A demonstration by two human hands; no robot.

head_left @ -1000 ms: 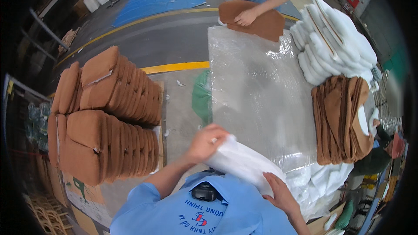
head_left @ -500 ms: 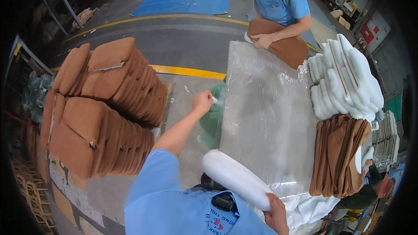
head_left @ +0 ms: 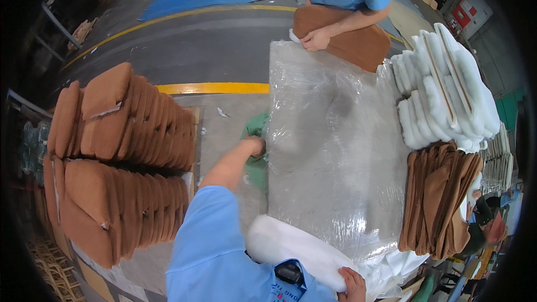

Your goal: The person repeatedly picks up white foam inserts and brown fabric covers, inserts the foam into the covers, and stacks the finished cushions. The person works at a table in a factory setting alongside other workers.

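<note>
My left hand [head_left: 255, 145] reaches down at the table's left edge, over a green bag [head_left: 258, 176] hanging there. Its fingers are partly hidden, so I cannot see whether anything is in them. With my right hand [head_left: 351, 284] I grip the right end of a white padded cushion [head_left: 299, 248], which lies along the table's near edge against my body. Plastic film covers the grey tabletop [head_left: 330, 151].
Brown fabric cushions [head_left: 140, 128] stand stacked on the left. White padded pieces [head_left: 442, 89] and folded brown covers [head_left: 436, 201] pile up on the right. Across the table, a co-worker's hand [head_left: 316, 39] rests on a brown cushion [head_left: 358, 39].
My left hand has moved down into the green bag; the small white scrap it held no longer shows. My right hand keeps hold of the white cushion. The whole view has shifted.
</note>
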